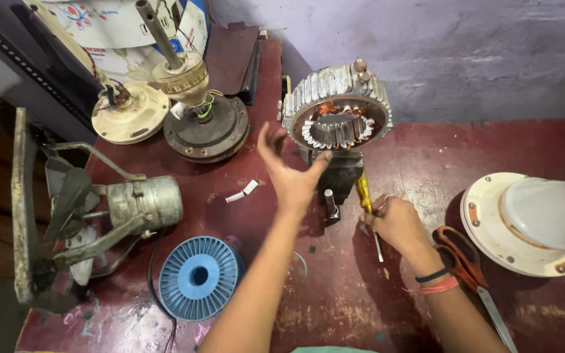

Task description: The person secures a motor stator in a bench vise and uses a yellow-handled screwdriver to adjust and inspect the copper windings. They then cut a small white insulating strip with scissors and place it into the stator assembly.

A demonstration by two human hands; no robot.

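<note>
Maroon workbench: our right hand is closed around a yellow-handled screwdriver, its axis running twelve-to-six, shaft toward six; our left hand is spread open, empty, beside the stator at twelve.

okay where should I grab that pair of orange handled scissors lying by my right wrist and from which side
Take the scissors by the orange handle loops, which lie just beyond your right hand's wrist. Come from above and from the right, since your forearm covers part of the left side. The blades point toward you along the red table, so gripping the loops probably keeps your fingers off the edges.
</note>
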